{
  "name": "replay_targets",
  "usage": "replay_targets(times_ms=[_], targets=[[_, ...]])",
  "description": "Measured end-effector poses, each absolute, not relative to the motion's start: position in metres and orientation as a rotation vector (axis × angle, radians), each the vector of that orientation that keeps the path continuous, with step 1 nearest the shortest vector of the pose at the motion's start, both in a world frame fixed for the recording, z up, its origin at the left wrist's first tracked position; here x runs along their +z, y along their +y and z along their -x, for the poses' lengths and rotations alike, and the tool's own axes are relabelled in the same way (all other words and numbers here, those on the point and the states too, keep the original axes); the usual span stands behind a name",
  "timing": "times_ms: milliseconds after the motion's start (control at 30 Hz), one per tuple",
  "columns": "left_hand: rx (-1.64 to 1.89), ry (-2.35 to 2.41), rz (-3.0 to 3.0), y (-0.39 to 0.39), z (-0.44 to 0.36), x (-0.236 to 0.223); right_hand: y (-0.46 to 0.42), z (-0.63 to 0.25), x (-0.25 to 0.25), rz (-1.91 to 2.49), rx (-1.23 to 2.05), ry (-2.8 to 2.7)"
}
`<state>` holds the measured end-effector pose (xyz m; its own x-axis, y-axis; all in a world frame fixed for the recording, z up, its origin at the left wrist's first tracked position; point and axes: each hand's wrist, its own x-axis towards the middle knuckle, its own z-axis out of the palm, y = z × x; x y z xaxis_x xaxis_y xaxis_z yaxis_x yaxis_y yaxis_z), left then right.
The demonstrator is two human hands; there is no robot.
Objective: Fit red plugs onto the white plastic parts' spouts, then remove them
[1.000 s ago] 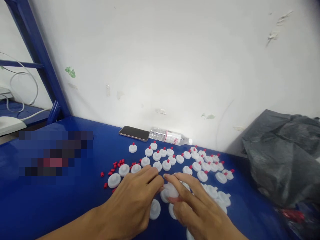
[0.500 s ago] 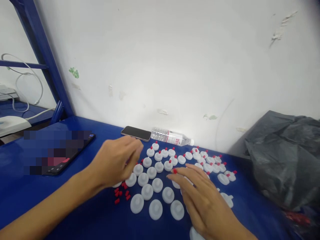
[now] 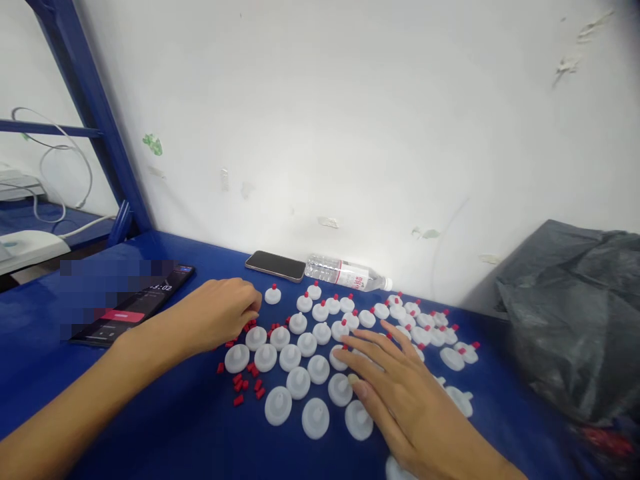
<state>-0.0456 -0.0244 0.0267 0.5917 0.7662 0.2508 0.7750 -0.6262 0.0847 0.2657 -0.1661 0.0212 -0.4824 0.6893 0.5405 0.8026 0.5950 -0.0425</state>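
White round discs with a short central nozzle (image 3: 316, 419) lie spread over the blue table; many at the back carry a small red cap (image 3: 273, 287). My left hand (image 3: 225, 313) is curled, palm down, over loose red caps (image 3: 239, 400) at the left; its fingertips are hidden, so what they hold cannot be made out. My right hand (image 3: 400, 387) reaches over the discs with fingers stretched and apart. Its index fingertip is beside a red-capped disc (image 3: 339, 358), and its thumb is by an uncapped disc (image 3: 341, 390).
Along the wall lie a dark phone (image 3: 275, 265) and a clear plastic bottle (image 3: 347, 273) on its side. Another phone (image 3: 120, 316), partly blurred out, is at the left. A dark plastic bag (image 3: 575, 320) stands at the right, a blue frame post (image 3: 97, 120) at the left.
My left hand has moved left and down onto the loose red caps, uncovering a capped disc behind it. The red cap at my right fingertips is now on a disc; those fingers have spread.
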Motion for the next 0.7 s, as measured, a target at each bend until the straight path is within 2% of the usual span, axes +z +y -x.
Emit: replay_targets(times_ms=[167, 333, 533, 700], targets=[[-0.144, -1.444, 2.812, -0.023, 0.043, 0.029, -0.166, -0.266, 0.022, 1.205, -0.283, -2.360], [-0.076, -1.442, 2.816, -0.020, 0.039, 0.027, -0.166, -0.268, 0.020, 1.184, -0.310, -2.428], [-0.136, -1.336, 2.808, -0.028, 0.033, 0.028, -0.145, -0.256, 0.023, 1.218, -0.271, -2.415], [-0.345, -1.268, 2.749, -0.032, 0.031, 0.024, -0.121, -0.239, 0.033, 1.263, -0.127, -2.537]])
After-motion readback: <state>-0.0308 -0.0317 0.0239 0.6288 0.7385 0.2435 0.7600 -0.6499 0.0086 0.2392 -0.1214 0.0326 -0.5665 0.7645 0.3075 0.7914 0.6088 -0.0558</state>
